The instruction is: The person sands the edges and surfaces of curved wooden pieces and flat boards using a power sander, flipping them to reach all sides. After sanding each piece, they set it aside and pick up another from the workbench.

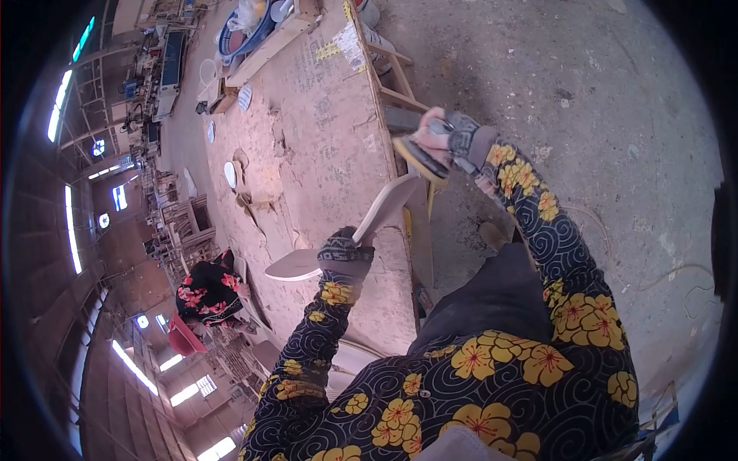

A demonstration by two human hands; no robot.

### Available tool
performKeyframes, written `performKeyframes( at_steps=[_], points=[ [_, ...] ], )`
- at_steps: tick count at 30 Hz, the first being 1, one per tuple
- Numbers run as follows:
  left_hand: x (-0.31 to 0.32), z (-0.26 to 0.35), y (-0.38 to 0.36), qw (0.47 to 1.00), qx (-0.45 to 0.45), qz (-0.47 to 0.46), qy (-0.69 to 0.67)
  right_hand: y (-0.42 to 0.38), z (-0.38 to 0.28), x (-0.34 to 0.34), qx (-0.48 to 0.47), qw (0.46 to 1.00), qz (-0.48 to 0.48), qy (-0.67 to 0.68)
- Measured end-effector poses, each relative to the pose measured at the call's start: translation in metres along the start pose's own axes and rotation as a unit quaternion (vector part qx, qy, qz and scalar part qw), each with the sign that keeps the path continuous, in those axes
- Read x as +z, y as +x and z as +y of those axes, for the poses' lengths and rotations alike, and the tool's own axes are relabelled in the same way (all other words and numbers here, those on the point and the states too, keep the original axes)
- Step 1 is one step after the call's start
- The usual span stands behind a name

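Observation:
My left hand (pixel 346 250), in a dark patterned glove, is closed on a pale, smooth curved wooden panel (pixel 388 206) that rises at a tilt over the table's right edge. A rounded pale section (pixel 294 264) shows on the other side of the same hand, close over the tabletop. My right hand (pixel 453 137), gloved with bare fingertips, is wrapped round a hand sander (pixel 421 159) with a dark body and a yellowish pad. The sander is just off the table edge, close to the panel's upper end; fingers and motion blur hide part of its body.
The worn worktable (pixel 330 138) carries several round pale discs (pixel 231 174) and a wooden tray edge (pixel 269 54) beside a blue basket (pixel 250 34). Across the table, another person (pixel 207 296) in a red-flowered top bends over. A hose (pixel 603 223) lies on the concrete floor.

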State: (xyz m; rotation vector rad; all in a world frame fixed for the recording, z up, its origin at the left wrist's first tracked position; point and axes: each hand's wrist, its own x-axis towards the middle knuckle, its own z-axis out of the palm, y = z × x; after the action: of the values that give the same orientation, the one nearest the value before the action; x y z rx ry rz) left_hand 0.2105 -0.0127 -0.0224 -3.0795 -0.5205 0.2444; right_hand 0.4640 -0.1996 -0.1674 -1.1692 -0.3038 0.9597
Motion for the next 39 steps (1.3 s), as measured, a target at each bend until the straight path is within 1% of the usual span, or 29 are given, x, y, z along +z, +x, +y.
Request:
performKeyframes(
  at_steps=[2, 5, 6, 7, 8, 10, 12, 15, 17, 19, 20, 22, 23, 26, 28, 30, 32, 35, 37, 39],
  points=[
    [-0.001, -0.001, 0.001, 1.000, 0.000, 0.002, 0.003, 0.004, -0.038, 0.015, -0.107, 0.987, -0.073, -0.098],
    [0.003, -0.002, -0.003, 1.000, 0.011, 0.008, 0.006, 0.000, -0.071, 0.045, -0.113, 0.942, -0.141, -0.281],
    [0.003, -0.003, -0.005, 1.000, 0.021, 0.014, 0.004, -0.007, -0.075, 0.045, -0.126, 0.940, -0.137, -0.285],
    [0.005, -0.004, -0.006, 0.999, 0.030, 0.021, 0.000, -0.009, -0.077, 0.044, -0.127, 0.942, -0.132, -0.282],
    [0.005, -0.004, -0.007, 1.000, 0.019, 0.016, -0.002, -0.006, -0.066, 0.041, -0.113, 0.950, -0.126, -0.262],
    [0.005, -0.003, -0.006, 1.000, -0.001, 0.008, -0.006, 0.001, -0.039, 0.032, -0.069, 0.968, -0.111, -0.215],
    [0.003, -0.003, -0.002, 1.000, 0.004, 0.004, 0.002, 0.012, -0.004, 0.021, -0.020, 0.982, -0.091, -0.164],
    [-0.002, -0.002, 0.002, 1.000, -0.010, -0.020, 0.004, 0.017, 0.039, 0.008, 0.048, 0.990, -0.057, -0.120],
    [-0.005, -0.003, 0.005, 0.999, -0.022, -0.031, 0.003, 0.019, 0.048, 0.007, 0.068, 0.991, -0.044, -0.109],
    [-0.006, -0.003, 0.006, 0.999, -0.030, -0.039, 0.002, 0.018, 0.034, 0.017, 0.052, 0.992, -0.042, -0.110],
    [-0.003, -0.004, 0.005, 0.999, -0.027, -0.037, 0.002, 0.018, 0.025, 0.026, 0.001, 0.991, -0.038, -0.125],
    [0.000, -0.007, 0.005, 0.999, -0.020, -0.028, 0.004, -0.014, -0.032, 0.049, -0.058, 0.984, 0.000, -0.170],
    [-0.001, -0.008, 0.005, 0.999, -0.024, -0.032, -0.001, -0.024, -0.047, 0.056, -0.090, 0.977, 0.017, -0.193],
    [-0.004, -0.005, 0.004, 0.999, -0.032, -0.033, -0.015, -0.008, -0.015, 0.048, -0.067, 0.988, 0.025, -0.139],
    [-0.008, -0.001, 0.005, 0.999, -0.032, -0.017, -0.011, 0.003, 0.027, 0.034, -0.025, 0.992, 0.040, -0.115],
    [-0.008, -0.003, 0.006, 0.999, -0.038, -0.031, -0.007, 0.009, 0.063, 0.023, 0.011, 0.990, 0.062, -0.126],
    [-0.009, -0.002, 0.010, 0.998, -0.043, -0.042, -0.002, 0.014, 0.091, 0.013, 0.020, 0.984, 0.085, -0.157],
    [-0.007, -0.005, 0.012, 0.997, -0.054, -0.058, -0.002, 0.013, 0.078, 0.018, -0.023, 0.983, 0.093, -0.160],
    [-0.001, -0.013, 0.015, 0.996, -0.056, -0.069, -0.018, -0.017, 0.015, 0.039, -0.046, 0.994, 0.063, -0.082],
    [-0.014, -0.001, 0.014, 0.994, -0.062, -0.085, -0.005, -0.020, -0.006, 0.048, -0.102, 0.989, 0.049, -0.092]
  ],
)
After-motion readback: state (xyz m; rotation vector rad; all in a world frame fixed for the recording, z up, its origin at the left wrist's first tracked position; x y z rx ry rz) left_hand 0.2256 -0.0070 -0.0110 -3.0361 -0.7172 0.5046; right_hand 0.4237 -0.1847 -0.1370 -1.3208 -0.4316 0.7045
